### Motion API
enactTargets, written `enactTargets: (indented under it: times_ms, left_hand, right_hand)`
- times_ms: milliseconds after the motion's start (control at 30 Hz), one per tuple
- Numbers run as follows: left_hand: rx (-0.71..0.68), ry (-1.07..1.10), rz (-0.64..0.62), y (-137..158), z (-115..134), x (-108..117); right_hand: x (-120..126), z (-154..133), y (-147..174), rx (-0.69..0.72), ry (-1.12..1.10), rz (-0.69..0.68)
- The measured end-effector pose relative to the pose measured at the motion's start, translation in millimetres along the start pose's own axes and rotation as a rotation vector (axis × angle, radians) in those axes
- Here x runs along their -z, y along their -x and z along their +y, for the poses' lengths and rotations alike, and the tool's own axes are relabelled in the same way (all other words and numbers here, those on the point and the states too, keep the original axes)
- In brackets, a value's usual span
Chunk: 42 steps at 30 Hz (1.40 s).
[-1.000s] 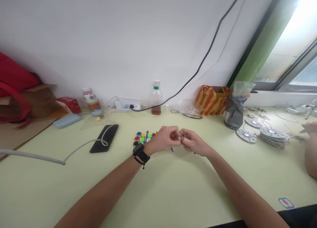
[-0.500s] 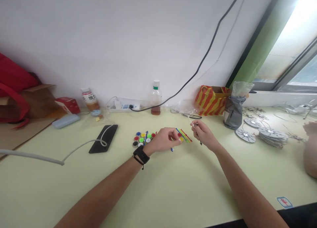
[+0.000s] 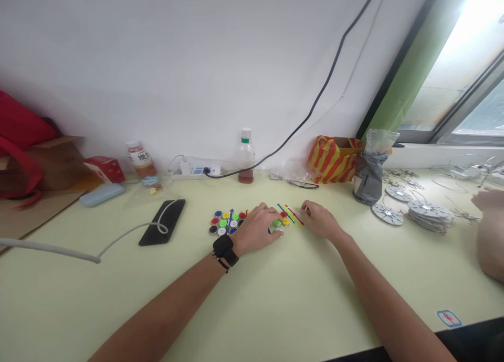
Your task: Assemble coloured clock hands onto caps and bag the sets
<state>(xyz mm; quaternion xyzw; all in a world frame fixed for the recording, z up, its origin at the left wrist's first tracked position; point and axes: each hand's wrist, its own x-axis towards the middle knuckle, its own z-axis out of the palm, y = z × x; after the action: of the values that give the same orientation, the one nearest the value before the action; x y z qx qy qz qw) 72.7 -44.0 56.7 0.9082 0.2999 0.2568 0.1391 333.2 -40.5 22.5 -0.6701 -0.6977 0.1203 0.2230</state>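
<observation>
My left hand point(image 3: 258, 228), with a black watch on its wrist, reaches palm down over a cluster of small coloured discs. Its fingers are curved and apart, and it hides part of the cluster. A blue stick with an arrow-shaped end point(image 3: 230, 220) lies among the discs, near a green disc point(image 3: 223, 223) and a black disc point(image 3: 213, 229). To the right, a red stick point(image 3: 295, 215) lies beside yellow and blue ones. Close by these, my right hand point(image 3: 319, 220) rests low at the table with fingers pinched together. What they pinch is mostly hidden; a pale bit shows at the fingertips.
A black phone-like slab point(image 3: 162, 223) with a grey cable over it lies left of the discs. Behind stand a bottle point(image 3: 246, 160), a power strip point(image 3: 197, 171) and a striped bag point(image 3: 334, 160). Stacked grey discs point(image 3: 429, 215) and another person's arm point(image 3: 492, 236) are at right.
My right hand has lowered to the table beside the coloured sticks; the thin white stick it held up is now mostly hidden. My left hand has opened from a near-pinch and turned palm down over the discs.
</observation>
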Motion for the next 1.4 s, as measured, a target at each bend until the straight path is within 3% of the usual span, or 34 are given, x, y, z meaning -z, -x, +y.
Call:
enactTargets:
  times_ms: [133,233,400,567,733,867,1067,1400]
  left_hand:
    - [0.025,-0.039,0.000,0,-4,-2]
    - [0.039,-0.067,0.017,-2,-5,-1]
    - [0.103,-0.021,0.134,-7,4,4]
    - [0.046,0.129,0.179,-9,21,7]
    - [0.011,0.206,0.138,-9,24,0]
    - [-0.001,0.237,0.133,-11,17,-2]
    - [0.037,0.274,0.217,-14,12,12]
    - [-0.051,0.288,0.085,-13,18,20]
  right_hand:
    - [3,-5,1,0.028,-0.001,-0.082]
    - [9,-7,0,0.020,-0.076,-0.053]
    - [29,-19,3,0.009,-0.596,0.061]
    - [28,-61,18,0.011,-1.080,-0.143]
    - [16,-92,31,-0.018,-1.234,-0.300]
    - [12,-89,27,-0.027,-1.377,-0.281]
    - [8,-71,17,-0.034,-1.210,-0.211]
    - [20,-71,22,0.092,-1.072,-0.316]
